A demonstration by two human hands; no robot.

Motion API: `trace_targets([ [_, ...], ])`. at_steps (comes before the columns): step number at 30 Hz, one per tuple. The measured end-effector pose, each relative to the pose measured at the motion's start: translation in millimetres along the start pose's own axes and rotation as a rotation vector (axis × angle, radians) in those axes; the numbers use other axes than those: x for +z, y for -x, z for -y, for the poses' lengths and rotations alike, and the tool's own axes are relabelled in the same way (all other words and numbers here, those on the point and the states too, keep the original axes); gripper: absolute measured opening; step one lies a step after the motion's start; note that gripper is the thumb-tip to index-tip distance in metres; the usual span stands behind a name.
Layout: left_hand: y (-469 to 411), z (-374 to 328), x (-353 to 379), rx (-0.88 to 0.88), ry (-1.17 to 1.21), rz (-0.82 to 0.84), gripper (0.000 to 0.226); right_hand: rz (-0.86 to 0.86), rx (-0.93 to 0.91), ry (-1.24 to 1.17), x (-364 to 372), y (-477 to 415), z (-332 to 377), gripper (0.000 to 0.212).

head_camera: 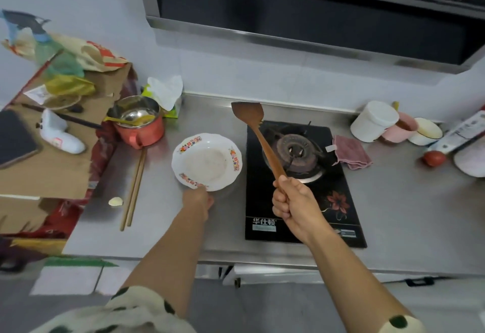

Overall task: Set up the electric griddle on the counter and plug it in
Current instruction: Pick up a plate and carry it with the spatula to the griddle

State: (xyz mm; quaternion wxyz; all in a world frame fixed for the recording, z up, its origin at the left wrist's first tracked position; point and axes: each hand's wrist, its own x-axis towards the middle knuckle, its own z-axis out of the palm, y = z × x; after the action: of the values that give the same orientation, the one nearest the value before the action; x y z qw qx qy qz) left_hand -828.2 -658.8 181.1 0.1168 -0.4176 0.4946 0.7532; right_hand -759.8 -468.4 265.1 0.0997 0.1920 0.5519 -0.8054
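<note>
No electric griddle or plug shows in this view. My left hand (pixel 199 198) grips the near rim of a white plate with floral trim (pixel 207 160), which sits on the steel counter (pixel 157 214) left of the stove. My right hand (pixel 291 201) is closed around the handle of a wooden spatula (pixel 256 127), whose blade points up and away over the black single-burner gas stove (pixel 296 164).
A red pot with a spoon (pixel 139 125) and chopsticks (pixel 133 188) lie left of the plate. Cardboard boxes with bags (pixel 52 148) crowd the left end. A pink cloth (pixel 351 151), cups (pixel 375 121), a tomato (pixel 433 158) stand right. A range hood (pixel 315 12) hangs overhead.
</note>
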Motion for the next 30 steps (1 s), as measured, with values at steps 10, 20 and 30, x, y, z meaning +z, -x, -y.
trace_targets([
  [10, -23.3, -0.9, 6.8, 0.007, 0.171, -0.047, 0.047, 0.032, 0.003, 0.015, -8.1, -10.6, -5.1, 0.016],
  [20, 2.7, -12.1, 11.6, 0.131, 0.099, -0.085, 0.045, 0.016, -0.033, -0.01, -18.2, 10.6, 20.5, 0.016],
  [30, 80.6, -36.6, 56.7, 0.267, -0.11, 0.151, 0.038, -0.013, -0.193, -0.038, -36.9, 65.7, 77.5, 0.02],
])
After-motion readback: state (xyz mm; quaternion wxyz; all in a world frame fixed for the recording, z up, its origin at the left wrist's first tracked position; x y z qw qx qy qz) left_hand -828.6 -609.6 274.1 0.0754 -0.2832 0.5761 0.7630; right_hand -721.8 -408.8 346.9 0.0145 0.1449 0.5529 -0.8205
